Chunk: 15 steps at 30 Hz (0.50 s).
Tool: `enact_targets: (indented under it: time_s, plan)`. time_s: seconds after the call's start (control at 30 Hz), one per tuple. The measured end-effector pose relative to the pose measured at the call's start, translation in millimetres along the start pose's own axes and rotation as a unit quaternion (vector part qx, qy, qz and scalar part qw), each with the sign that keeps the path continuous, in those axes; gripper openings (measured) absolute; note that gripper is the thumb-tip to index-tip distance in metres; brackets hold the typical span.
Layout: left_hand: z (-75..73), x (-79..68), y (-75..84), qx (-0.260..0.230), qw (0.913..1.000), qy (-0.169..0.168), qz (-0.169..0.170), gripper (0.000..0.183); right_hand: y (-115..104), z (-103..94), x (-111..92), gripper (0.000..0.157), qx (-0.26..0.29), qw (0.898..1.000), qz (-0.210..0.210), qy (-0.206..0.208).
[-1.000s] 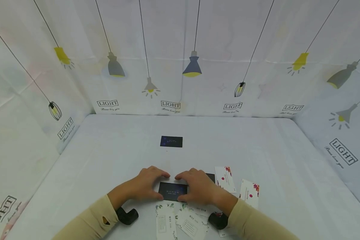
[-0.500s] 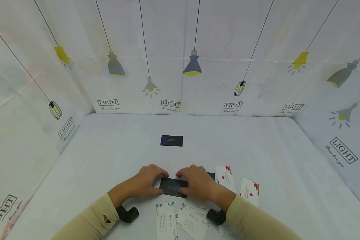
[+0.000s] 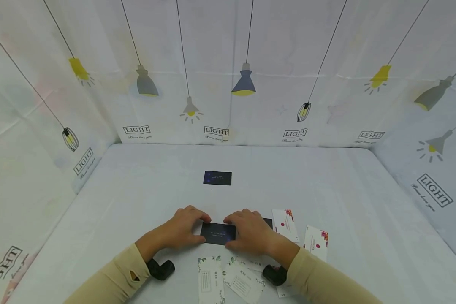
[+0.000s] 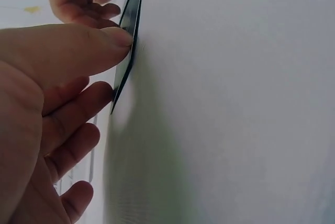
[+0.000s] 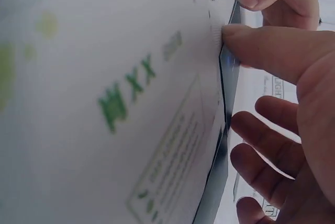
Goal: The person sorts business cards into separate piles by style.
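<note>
A dark business card (image 3: pixel 218 233) with faint light print and a bluish tint lies between the two hands in the head view. My left hand (image 3: pixel 185 228) pinches its left end, thumb at the near edge and index finger at the far edge. At the right end my right hand (image 3: pixel 252 232) grips it the same way. Seen nearly edge-on in the left wrist view, the card (image 4: pixel 128 56) has the left thumb (image 4: pixel 112 41) against it. In the right wrist view the right thumb (image 5: pixel 246 38) touches the dark card's edge (image 5: pixel 229 82).
Farther back lies another dark card (image 3: pixel 217 178). One more dark card (image 3: pixel 268 222) is partly hidden behind the right hand. White cards with green leaves (image 3: pixel 210 278) lie nearest the body; white cards with red flowers (image 3: pixel 285 226) lie to the right.
Both hands have moved the dark card a little away from the body. It tilted clockwise midway and now sits straighter, slightly farther left. The other cards have stayed put.
</note>
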<state>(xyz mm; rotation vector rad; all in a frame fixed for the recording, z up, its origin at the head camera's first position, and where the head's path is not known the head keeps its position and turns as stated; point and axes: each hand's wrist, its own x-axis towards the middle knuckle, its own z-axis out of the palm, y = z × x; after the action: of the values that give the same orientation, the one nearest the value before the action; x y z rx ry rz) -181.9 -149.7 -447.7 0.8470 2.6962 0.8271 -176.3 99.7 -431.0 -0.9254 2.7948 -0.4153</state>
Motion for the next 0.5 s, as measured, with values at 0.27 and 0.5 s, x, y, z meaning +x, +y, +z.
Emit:
enact_targets:
  time_s: [0.27,0.5]
  plan:
    - [-0.2,1.5,-1.3,-0.031,0.9992,-0.001,-0.025,0.044,1.8,0.3,3.4,0.055,0.01,1.0,0.007,-0.003]
    - [3.4,2.0,-4.4,-0.037,0.9992,0.009,-0.011,0.05,0.8,0.0,4.7,0.053,0.013,1.0,0.009,-0.007]
